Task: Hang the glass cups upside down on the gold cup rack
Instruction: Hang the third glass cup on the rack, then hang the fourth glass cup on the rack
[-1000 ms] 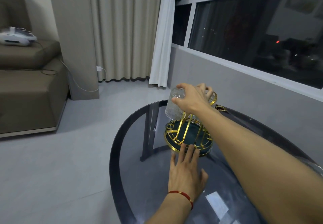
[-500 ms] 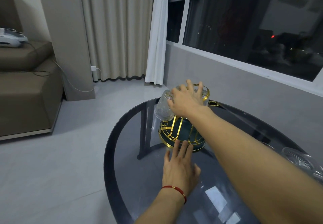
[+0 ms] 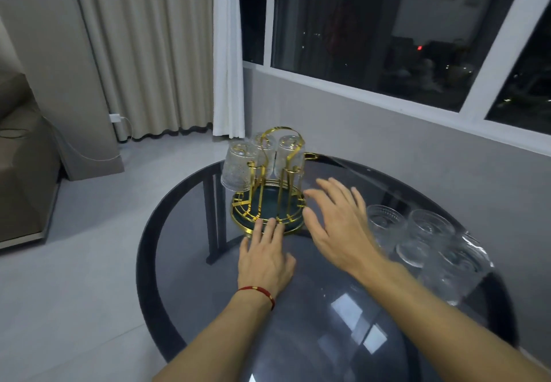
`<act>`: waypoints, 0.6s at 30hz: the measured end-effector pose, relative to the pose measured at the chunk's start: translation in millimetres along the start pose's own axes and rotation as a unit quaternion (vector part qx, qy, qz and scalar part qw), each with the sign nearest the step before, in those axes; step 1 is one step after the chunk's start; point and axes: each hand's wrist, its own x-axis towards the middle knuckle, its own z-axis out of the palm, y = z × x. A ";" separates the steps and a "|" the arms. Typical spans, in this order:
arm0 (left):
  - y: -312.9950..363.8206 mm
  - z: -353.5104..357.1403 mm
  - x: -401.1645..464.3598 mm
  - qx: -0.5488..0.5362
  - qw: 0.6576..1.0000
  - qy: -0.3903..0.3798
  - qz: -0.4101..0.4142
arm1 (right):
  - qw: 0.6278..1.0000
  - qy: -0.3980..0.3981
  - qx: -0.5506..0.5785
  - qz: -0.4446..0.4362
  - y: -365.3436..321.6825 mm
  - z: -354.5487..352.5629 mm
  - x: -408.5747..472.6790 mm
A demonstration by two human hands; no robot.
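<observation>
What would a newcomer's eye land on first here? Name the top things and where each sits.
First, the gold cup rack at the far side of the round dark glass table, with three glass cups hung upside down on its prongs. Next, the two bare hands: the left hand flat on the table touching the rack's base, the right hand open and empty beside it. More glass cups wait at the table's right edge.

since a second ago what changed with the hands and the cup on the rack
The right hand let go of the glass cup, now hanging upside down on the gold rack, and drew back open toward the cups on the table. The left hand stayed flat by the rack's base.
</observation>
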 end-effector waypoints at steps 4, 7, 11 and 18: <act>28.0 -7.9 -6.2 0.041 0.999 -0.012 -0.001 | 0.997 0.058 0.035 0.038 30.0 -15.8 -61.8; 64.8 -6.8 -17.3 0.011 0.996 -0.007 0.084 | 0.982 0.145 0.071 0.097 52.9 -35.3 -95.2; 104.7 -5.7 -28.8 -0.087 0.978 -0.019 0.188 | 0.945 0.260 0.090 0.178 85.1 -68.9 -112.2; 143.9 -4.2 -40.4 -0.253 0.944 -0.028 0.211 | 0.879 0.145 0.188 0.414 148.6 -64.3 -138.5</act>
